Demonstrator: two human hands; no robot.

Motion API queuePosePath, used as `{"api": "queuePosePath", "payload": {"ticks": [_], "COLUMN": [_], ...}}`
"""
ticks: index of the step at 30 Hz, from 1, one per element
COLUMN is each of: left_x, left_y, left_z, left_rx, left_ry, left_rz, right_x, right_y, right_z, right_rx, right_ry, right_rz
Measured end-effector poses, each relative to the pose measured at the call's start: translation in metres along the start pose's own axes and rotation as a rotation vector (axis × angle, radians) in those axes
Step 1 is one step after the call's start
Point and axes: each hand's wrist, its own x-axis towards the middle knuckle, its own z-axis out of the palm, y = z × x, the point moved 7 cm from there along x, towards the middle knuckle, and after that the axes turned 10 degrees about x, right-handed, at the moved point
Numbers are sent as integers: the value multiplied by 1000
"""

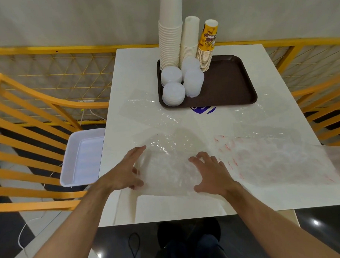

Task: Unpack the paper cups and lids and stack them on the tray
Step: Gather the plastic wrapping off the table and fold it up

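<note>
Three cup stacks (188,43) & four lid stacks (182,80) sit on brown tray (233,82), far side of table (134,71). Nearer me, my left hand (126,170) & right hand (210,172), fingers spread, press clear plastic bag (169,164) flat.

Setting: a café or fast-food dining area. Indicators: a white counter (185,128) flanked by orange slatted chairs (27,124), a brown serving tray (232,86) carrying stacked paper cups (169,46) and lids (173,94), and a yellow lattice railing (64,75) along the wall.
</note>
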Motion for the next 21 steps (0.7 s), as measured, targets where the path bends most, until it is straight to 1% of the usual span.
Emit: {"api": "queuePosePath", "payload": {"ticks": [1, 3, 4, 5, 6, 9, 10, 12, 17, 19, 21], "left_x": [2, 7, 11, 17, 25, 53, 61, 73, 83, 84, 84], "left_y": [-3, -1, 8, 20, 35, 68, 75, 80, 93, 97, 99], "left_z": [-8, -26, -30, -28, -20, 14, 21, 30, 37, 37, 37], "left_rx": [83, 256, 314, 364, 432, 732, 819, 930, 1021, 982, 884], "left_ry": [86, 355, 445, 467, 421, 185, 132, 74, 64, 35, -29], "left_rz": [-17, -26, -8, 15, 30, 63, 60, 41, 57, 66, 95], "right_x": [1, 2, 3, 3, 3, 3, 2, 2, 3, 2, 1], "right_y": [0, 0, -1, -1, -1, -2, -2, -2, 0, 0, 0], "right_z": [0, 0, 0, 0, 1, 0, 0, -1, -3, -4, -6], "right_rx": [0, -12, -21, -30, -40, -79, -92, -104, -123, -117, -69], "right_ry": [-1, -4, -2, 0, 3, 11, 12, 15, 29, 24, 28], "right_rz": [2, 7, 8, 9, 7, 2, 4, 10, 3, -5, -27]}}
